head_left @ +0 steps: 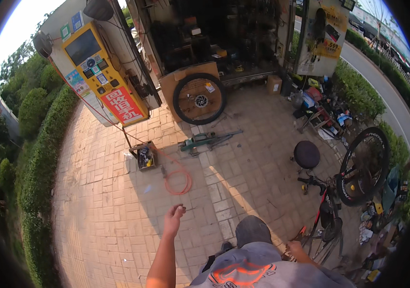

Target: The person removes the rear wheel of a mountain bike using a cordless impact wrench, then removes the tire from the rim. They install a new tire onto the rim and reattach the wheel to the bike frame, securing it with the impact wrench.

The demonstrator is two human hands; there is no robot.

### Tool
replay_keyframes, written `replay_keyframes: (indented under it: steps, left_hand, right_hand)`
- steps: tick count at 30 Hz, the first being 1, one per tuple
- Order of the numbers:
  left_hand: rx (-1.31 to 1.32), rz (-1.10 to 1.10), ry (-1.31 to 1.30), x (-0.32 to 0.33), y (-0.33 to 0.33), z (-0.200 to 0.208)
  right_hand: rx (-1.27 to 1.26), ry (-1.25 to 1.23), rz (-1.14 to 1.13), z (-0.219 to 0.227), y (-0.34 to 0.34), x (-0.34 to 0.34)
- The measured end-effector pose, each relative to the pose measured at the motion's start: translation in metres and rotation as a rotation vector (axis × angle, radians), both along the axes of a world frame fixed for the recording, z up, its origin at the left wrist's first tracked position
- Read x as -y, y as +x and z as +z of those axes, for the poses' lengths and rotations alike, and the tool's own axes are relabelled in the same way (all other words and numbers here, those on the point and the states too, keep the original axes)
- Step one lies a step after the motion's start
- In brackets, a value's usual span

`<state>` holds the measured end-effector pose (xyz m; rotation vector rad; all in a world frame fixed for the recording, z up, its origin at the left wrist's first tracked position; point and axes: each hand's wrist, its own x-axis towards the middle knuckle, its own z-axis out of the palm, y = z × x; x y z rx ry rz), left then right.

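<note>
While the left hand curls its fingers together, the right hand, grip impossible to tell, should move gently beside the bicycle.

Grey shirt with orange print

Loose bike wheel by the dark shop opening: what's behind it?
Brown cardboard stands behind the loose bike wheel, showing through it and past part of its edge. Whatever sits directly behind that cardboard is covered and can't be seen.
</note>
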<state>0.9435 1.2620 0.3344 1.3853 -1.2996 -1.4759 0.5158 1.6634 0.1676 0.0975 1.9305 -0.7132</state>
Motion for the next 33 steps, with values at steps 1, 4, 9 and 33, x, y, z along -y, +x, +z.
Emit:
replay_keyframes:
  steps: [1, 4, 9, 33]
  left_hand:
    - [0.027, -0.016, 0.009, 0.022, -0.01, -0.003]
    - [0.136, -0.058, 0.095, 0.085, -0.033, -0.033]
    - [0.563, 0.185, 0.738, 0.039, 0.037, -0.165]
    - [0.005, 0.507, 0.585, 0.574, -0.214, -0.129]
  right_hand:
    - [0.028, 0.049, -0.02, -0.006, -0.009, 0.014]
    - [0.009, -0.096, 0.203, -0.036, -0.043, 0.057]
    - [0.075, 0.085, 0.47, -0.061, -0.104, 0.216]
    - [-0.728, -0.523, 1.317, 0.034, -0.233, 1.246]
